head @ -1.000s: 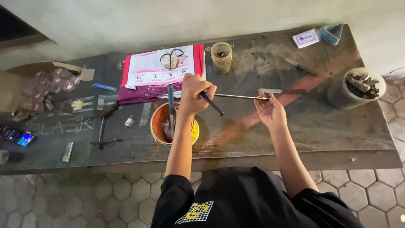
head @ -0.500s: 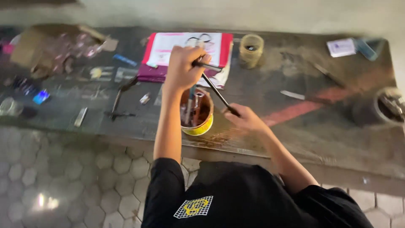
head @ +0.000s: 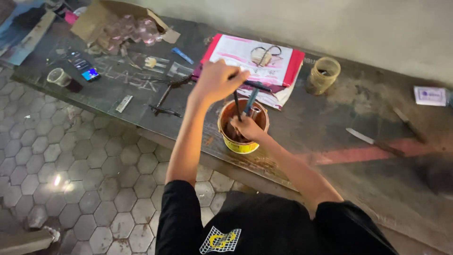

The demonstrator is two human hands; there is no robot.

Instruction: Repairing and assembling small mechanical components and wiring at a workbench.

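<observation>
A cardboard box [head: 96, 21], glass jar [head: 322, 74] and knife [head: 373, 140] lie about.

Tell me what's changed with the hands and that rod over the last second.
The right hand let go of the thin rod's far end and dropped into the orange tub. The rod swung from level to upright in the tub. The left hand kept its grip on the dark tool; the tub stayed put.

Two hands, the left hand [head: 214, 81] and right hand [head: 246, 128], work at one yellow tin [head: 240, 141] on one dark workbench [head: 302, 127], with one glass jar [head: 323, 74], one cardboard box [head: 101, 21] and one knife [head: 365, 138].
</observation>
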